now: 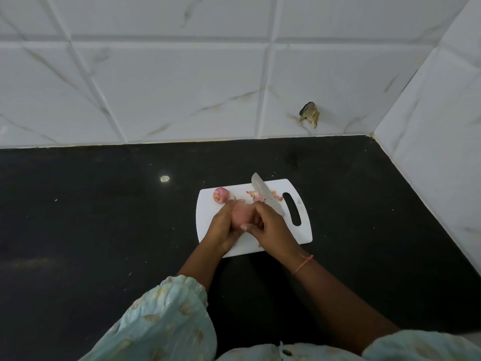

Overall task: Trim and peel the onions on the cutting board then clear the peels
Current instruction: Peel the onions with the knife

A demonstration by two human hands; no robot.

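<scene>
Nearest the camera: pale green sleeves [166, 316], both forearms reaching in over the black countertop [91, 217]. Left hand [223, 225] is curled round a pink onion [238, 214], cupping it from the left just above the white cutting board [208, 217] so peels drop onto it. Right hand [270, 225] has its fingers closed on the knife handle, thumb pressing the onion's right side, likely pulling skin off; the exact pinch is hidden behind the knuckles. Knife blade [265, 194] angles up and away from the onion, point past the board's far edge, kept clear of the left fingers.

Further back on the board: a second onion [221, 195] in the far left corner, skin seemingly still on, parked out of the way. Peel scraps [256, 195] are heaped near the far edge, beside the blade and left of the handle slot [291, 208].

Room: board's near right part is bare, counter wide on the left; tiled wall [182, 87] closes the far and right sides.
</scene>
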